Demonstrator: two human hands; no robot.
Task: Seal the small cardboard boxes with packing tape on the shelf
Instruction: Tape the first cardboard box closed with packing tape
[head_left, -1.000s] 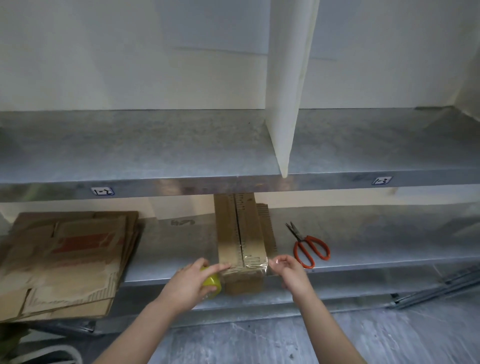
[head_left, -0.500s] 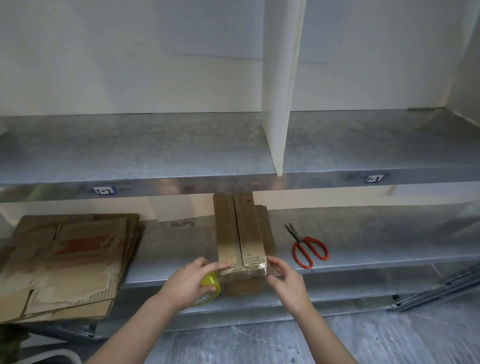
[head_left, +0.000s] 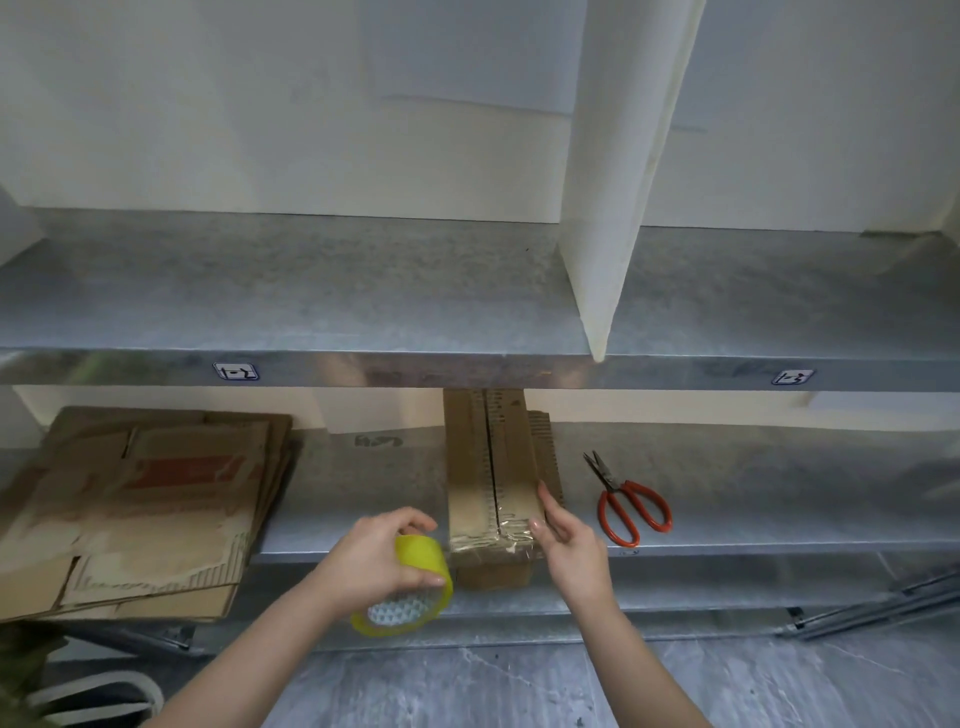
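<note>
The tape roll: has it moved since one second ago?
Yes. The tape roll in the left hand came down and left, away from the cardboard box.

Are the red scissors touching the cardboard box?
Apart. The head view shows a strip of bare metal shelf between the red scissors and the cardboard box.
</note>
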